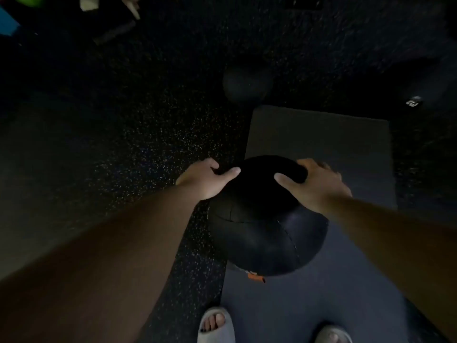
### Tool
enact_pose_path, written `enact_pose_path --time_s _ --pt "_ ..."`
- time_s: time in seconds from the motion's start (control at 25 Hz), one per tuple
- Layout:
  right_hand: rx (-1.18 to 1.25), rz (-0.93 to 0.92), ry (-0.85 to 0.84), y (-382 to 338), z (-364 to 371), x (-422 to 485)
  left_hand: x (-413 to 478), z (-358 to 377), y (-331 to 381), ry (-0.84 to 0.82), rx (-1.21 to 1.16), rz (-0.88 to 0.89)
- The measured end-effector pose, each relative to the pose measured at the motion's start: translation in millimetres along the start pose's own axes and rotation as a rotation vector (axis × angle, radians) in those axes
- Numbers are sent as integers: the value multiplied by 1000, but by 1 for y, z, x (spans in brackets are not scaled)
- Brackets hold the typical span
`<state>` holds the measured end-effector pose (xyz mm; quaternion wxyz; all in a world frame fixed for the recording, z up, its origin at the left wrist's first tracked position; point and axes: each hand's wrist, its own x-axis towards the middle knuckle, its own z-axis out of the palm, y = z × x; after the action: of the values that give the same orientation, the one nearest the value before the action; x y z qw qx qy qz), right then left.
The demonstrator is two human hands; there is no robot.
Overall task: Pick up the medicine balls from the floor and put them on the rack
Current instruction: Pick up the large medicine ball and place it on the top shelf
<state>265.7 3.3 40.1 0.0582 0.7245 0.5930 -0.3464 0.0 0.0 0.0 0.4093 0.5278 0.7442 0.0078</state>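
Observation:
A large black medicine ball (264, 224) with stitched seams and a small orange tag sits low in front of me, over the edge of a dark mat (321, 139). My left hand (206, 178) presses on its upper left side, thumb across the top. On the upper right side rests my right hand (314, 184), fingers wrapped over the far curve. Both hands grip the ball. A second dark medicine ball (247, 82) lies further off on the floor, dim and hard to make out. No rack is in view.
The floor (148, 144) is black speckled rubber. My feet in pale slides (216, 328) stand at the bottom edge, on and beside the mat. Bright green and blue items (14, 11) and pale objects sit at the top left. A small white label (413, 102) glints at right.

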Motion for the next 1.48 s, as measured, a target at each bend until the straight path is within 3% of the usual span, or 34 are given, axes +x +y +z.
enact_pose_path --time_s 0.32,0.64,0.8,1.28,1.48 --pt "23 23 -110 0 45 84 73 54 -6 -68 -330 -189" --pt "74 88 -124 7 47 102 67 74 -36 -207 -656 -564" --pt "252 183 -123 20 57 113 73 85 -48 -277 -774 -619" --pt "407 111 -79 29 56 119 93 115 -88 -387 -1177 -750" --pt "405 77 -68 30 58 119 83 128 -85 -285 -1284 -782"
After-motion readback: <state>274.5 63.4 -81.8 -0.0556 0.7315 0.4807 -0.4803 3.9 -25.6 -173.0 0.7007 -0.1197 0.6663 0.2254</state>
